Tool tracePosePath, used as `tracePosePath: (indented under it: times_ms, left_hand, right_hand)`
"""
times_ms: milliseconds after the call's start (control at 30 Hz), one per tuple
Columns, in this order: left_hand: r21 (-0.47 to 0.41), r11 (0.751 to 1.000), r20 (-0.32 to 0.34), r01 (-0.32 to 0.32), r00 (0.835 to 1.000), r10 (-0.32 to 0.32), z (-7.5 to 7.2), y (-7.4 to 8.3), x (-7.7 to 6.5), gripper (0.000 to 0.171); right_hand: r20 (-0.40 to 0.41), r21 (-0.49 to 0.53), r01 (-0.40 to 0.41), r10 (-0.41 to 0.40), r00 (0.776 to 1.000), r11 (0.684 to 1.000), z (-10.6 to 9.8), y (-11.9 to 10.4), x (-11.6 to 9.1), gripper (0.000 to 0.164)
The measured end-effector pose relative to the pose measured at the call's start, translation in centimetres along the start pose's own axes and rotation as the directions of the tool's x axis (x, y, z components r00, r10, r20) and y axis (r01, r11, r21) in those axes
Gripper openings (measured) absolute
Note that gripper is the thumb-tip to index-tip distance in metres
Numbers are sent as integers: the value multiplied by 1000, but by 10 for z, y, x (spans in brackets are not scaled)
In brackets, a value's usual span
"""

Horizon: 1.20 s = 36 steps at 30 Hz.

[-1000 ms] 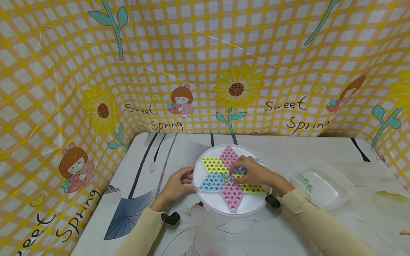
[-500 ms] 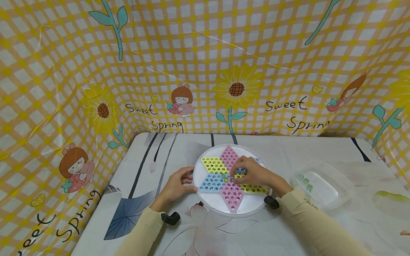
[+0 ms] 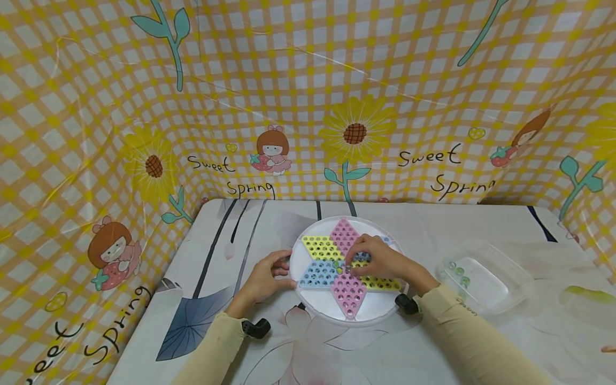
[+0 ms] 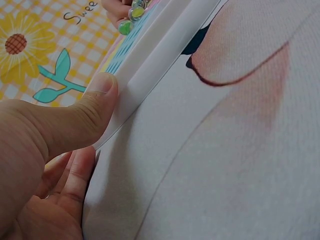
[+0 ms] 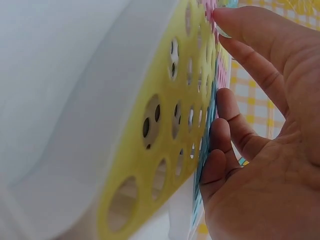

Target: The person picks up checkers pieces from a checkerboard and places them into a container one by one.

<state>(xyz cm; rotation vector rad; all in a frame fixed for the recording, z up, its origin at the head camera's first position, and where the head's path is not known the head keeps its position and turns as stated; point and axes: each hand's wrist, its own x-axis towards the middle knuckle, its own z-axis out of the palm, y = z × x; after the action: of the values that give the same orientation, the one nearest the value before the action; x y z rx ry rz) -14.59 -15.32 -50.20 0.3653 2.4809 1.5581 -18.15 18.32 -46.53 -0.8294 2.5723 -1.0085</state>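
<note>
A round white Chinese checkers board [image 3: 313, 306] lies on the table, with a star of pink, yellow and blue perforated sections. My right hand [image 3: 380, 259] is over its middle, thumb and index finger pinching a clear glass marble [image 5: 223, 33] down at the holes. The other fingers rest over the blue section. Just left of the pinch, green-tinted marbles [image 3: 336, 264] sit in holes near the centre. At the board's left edge, my left hand [image 3: 266, 275] touches the rim. Its thumb [image 4: 102, 92] lies against the white side wall, and the remaining fingers are loosely bent below.
To the right of the board stands a clear plastic box [image 3: 510, 291] holding several marbles [image 3: 459, 271]. The white table [image 3: 433, 347] has a printed flower pattern. Behind it and at the left hangs a checked yellow cloth [image 3: 308, 64].
My right wrist has shifted very slightly to the left, while the fingertips stay at the board's centre. The left hand and the board stay in place.
</note>
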Motion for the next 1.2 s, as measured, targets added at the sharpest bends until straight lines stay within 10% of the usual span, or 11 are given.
tracePosePath:
  times_ms: [833,1200]
  left_hand:
    - [13,1000,0,-7,1000,7,0,0,0,79]
    - [20,1000,-3,-22,1000,22,0,0,0,79]
  right_hand:
    - [-31,67,24,-22,999,997,-5,-2,-1,14]
    - [-201,62,24,-11,980,998,-10,-16,-6,20]
